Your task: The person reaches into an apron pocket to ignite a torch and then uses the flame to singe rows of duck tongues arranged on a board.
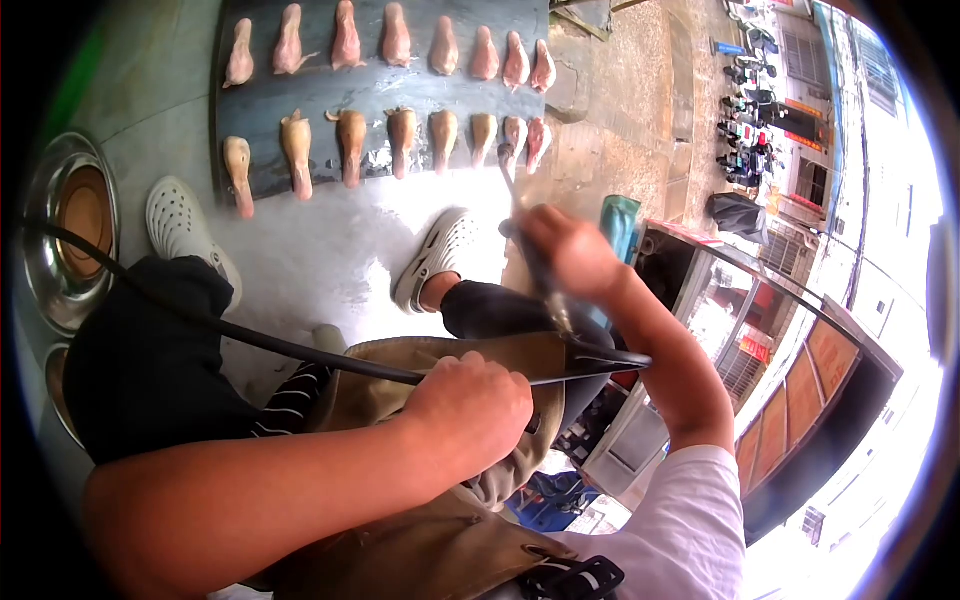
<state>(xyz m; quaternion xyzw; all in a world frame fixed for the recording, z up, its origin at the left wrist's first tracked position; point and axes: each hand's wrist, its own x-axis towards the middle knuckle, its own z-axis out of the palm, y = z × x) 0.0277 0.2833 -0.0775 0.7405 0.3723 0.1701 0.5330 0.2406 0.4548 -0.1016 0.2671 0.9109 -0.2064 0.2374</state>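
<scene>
My left hand (470, 400) is closed in a fist around a black hose (250, 338) that runs from the far left across my lap. My right hand (565, 250), blurred by motion, grips a thin dark rod-like tool (520, 215) whose tip points toward the near row of birds. Several plucked poultry bodies (350, 140) lie in two rows on a dark sheet (400, 90) on the concrete ground ahead. I sit with a brown apron (500, 355) over black trousers and white clogs (440, 255).
Metal bowls (70, 215) with brown contents stand at the left edge. A teal object (620, 220) and a glass-fronted cabinet (720, 310) are to the right. Parked motorbikes (750, 120) and shopfronts line the street beyond.
</scene>
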